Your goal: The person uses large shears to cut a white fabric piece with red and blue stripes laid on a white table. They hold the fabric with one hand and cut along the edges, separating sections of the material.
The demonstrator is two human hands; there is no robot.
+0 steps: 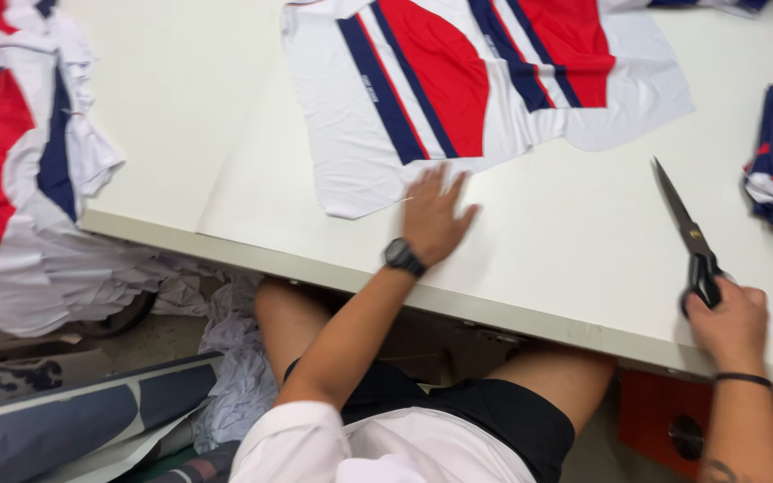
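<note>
From the head view, the left hand point(434, 217) lies spread flat on the white table point(583, 241), fingertips at the near edge of the red, white and navy fabric panel point(458, 80), which looks light, limp and slippery; best pinched at that edge. The right hand point(731, 322) is closed around the handles of the scissors point(686, 234), blades resting shut on the table, stiff and sharp

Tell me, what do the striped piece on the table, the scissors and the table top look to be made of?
Striped piece: thin fabric, matt, printed red, navy and white; it wrinkles and lies limp. Scissors in the right hand: dull grey metal blades, black handles, probably plastic. Table: smooth pale top, perhaps laminate or a paper sheet; hard to tell. The left hand lies flat at the fabric's edge.
</note>
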